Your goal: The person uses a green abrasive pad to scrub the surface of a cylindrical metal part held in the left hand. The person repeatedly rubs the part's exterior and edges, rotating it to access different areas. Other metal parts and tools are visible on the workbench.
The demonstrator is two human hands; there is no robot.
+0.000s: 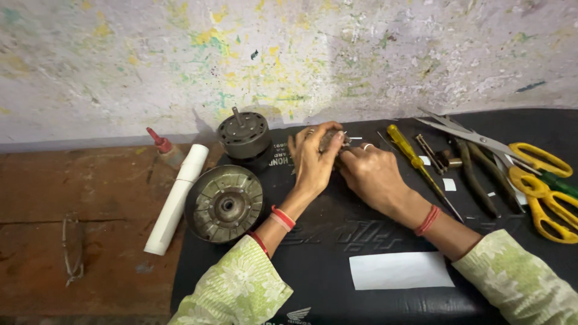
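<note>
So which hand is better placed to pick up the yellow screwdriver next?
The right hand, probably. The yellow screwdriver lies just to its right on the black mat, while the left hand is farther away, gripping the small metal part beside the motor.

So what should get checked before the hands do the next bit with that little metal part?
1. Small metal part held by both hands: ok, left hand and right hand both grip it above the black mat.
2. Part's own condition: cannot tell, fingers hide most of it.
3. Yellow screwdriver in reach: ok, lying just right of the right hand.
4. Yellow scissors out of the way: ok, at the mat's far right.
5. Round motor and flat round disc steady: ok, both resting left of the hands.
6. White paper slip flat: ok, near the forearms.
</note>
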